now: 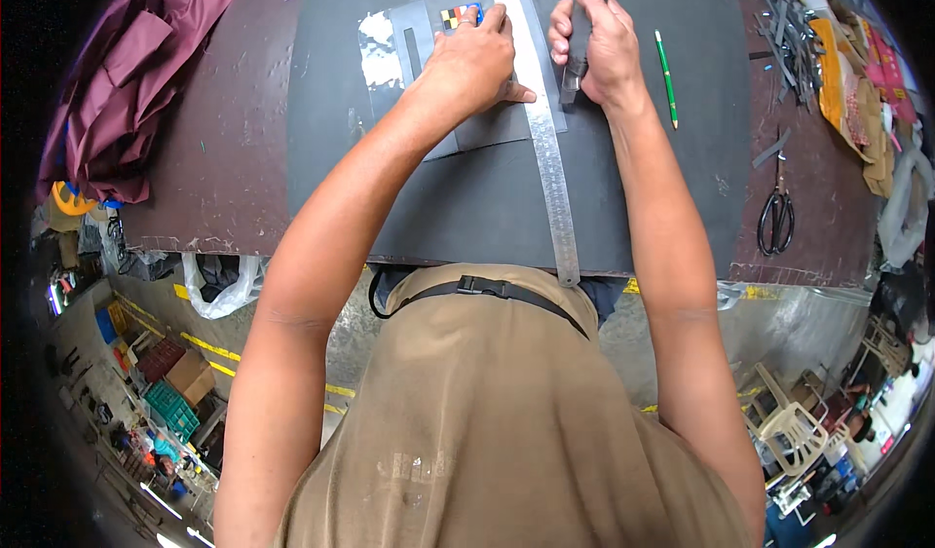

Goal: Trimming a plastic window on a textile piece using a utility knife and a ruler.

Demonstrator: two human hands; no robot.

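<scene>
My left hand [474, 61] presses flat on a long steel ruler [550, 173] and on the grey sheet [487, 124] under it. The ruler runs from the near table edge away toward the far side. Just right of the ruler, my right hand [596, 46] grips a dark utility knife [575, 71], its blade end pointing down at the sheet beside the ruler's edge. Both lie on a large dark cutting mat [682, 178]. A clear plastic piece [380, 51] and a small multicoloured card [456, 16] sit beyond my left fingers.
A green pencil [666, 78] lies on the mat right of the knife. Black scissors [776, 219] rest on the brown table [224, 158] at right, near heaped fabric and strap scraps [847, 80]. Maroon cloth [127, 90] is piled at left.
</scene>
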